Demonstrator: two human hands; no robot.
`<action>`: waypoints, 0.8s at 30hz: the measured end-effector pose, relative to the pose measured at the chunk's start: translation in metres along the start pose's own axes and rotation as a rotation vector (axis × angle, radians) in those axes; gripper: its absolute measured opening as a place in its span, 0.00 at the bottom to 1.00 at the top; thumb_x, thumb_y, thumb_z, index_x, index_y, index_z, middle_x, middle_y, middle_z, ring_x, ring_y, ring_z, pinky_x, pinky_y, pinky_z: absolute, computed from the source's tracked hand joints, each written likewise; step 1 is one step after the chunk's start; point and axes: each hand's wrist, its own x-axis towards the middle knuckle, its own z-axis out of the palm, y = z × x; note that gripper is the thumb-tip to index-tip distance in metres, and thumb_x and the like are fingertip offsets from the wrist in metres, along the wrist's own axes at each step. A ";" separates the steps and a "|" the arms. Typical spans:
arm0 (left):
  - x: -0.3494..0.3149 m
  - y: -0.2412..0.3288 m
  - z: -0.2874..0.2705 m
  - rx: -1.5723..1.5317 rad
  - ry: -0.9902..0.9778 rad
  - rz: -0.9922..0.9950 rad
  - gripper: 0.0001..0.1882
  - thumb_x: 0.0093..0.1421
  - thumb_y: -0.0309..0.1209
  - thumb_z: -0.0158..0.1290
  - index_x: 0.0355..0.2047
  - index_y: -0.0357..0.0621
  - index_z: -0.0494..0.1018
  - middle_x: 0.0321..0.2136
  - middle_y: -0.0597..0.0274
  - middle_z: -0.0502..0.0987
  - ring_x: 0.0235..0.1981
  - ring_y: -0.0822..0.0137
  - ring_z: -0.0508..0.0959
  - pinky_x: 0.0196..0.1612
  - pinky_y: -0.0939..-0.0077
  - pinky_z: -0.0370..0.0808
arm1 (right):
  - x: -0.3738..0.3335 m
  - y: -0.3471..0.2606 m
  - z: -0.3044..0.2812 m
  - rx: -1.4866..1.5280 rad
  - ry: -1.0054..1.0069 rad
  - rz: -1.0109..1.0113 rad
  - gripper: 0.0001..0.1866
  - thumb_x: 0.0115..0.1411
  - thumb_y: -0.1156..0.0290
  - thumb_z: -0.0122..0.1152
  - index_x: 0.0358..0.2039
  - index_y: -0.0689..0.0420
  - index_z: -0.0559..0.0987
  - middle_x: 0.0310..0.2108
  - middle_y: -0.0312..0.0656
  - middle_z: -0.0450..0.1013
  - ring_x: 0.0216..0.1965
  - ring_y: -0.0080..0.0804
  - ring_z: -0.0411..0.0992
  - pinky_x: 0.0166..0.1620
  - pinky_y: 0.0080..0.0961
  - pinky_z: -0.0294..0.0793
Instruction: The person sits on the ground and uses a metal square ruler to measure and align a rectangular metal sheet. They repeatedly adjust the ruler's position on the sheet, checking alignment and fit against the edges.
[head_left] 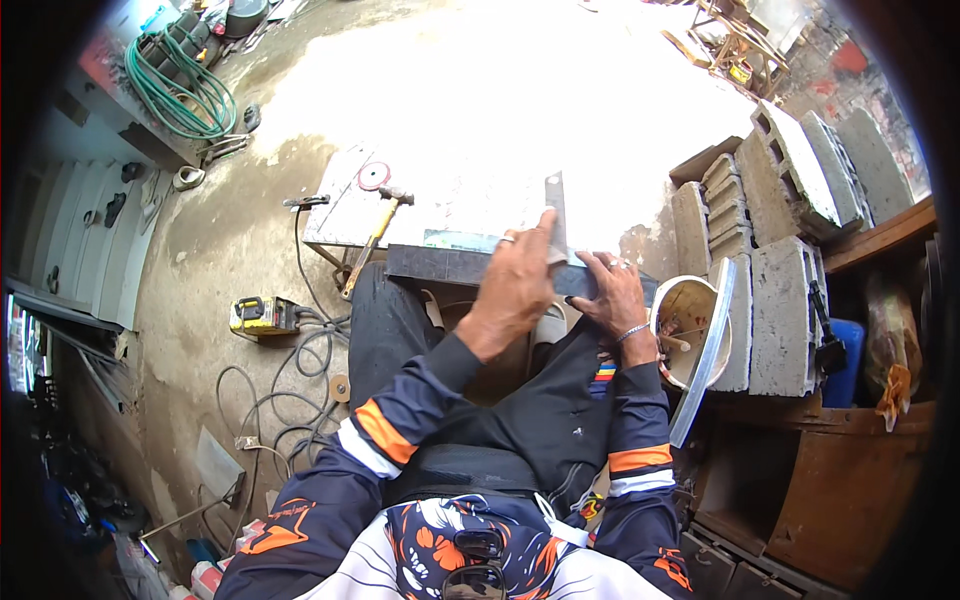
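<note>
A long dark rectangular bar (440,266) lies along the near edge of a sunlit, pale work table (345,195), just above my knees. Across it, pointing away from me, stands a flat dark metal try square (557,195) with a hole near its far end. My left hand (515,275) is closed on the square's near part, its index finger stretched along the blade. To its right, my right hand (612,292) grips the bar, fingers bent over the top and thumb on the near face. The palm sides of both hands are hidden.
A hammer (375,235) with a yellow handle and a red-rimmed disc (374,177) lie at the table's left. Cables run round a yellow-black box (262,315) on the floor. Right of me stand a bucket (664,300), a clear curved strip (705,365) and concrete blocks (785,310).
</note>
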 end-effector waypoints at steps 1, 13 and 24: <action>0.004 0.005 0.019 0.029 -0.006 0.066 0.34 0.59 0.20 0.50 0.68 0.30 0.61 0.46 0.37 0.78 0.46 0.41 0.79 0.49 0.49 0.74 | -0.003 0.003 0.003 0.002 0.028 0.009 0.42 0.43 0.60 0.81 0.61 0.52 0.76 0.54 0.48 0.76 0.55 0.48 0.74 0.57 0.43 0.71; 0.026 0.048 0.131 0.231 -0.049 0.163 0.35 0.61 0.29 0.52 0.69 0.33 0.61 0.33 0.49 0.80 0.37 0.48 0.82 0.48 0.48 0.74 | -0.089 0.026 -0.047 0.220 0.649 0.411 0.41 0.58 0.57 0.76 0.67 0.61 0.71 0.55 0.54 0.73 0.58 0.49 0.72 0.61 0.41 0.71; 0.034 0.029 0.160 0.151 -0.138 0.151 0.28 0.63 0.31 0.53 0.63 0.36 0.65 0.28 0.41 0.81 0.29 0.41 0.82 0.34 0.47 0.77 | -0.210 0.031 0.025 0.824 0.699 0.786 0.31 0.72 0.64 0.63 0.69 0.64 0.68 0.58 0.43 0.72 0.51 0.28 0.74 0.57 0.27 0.74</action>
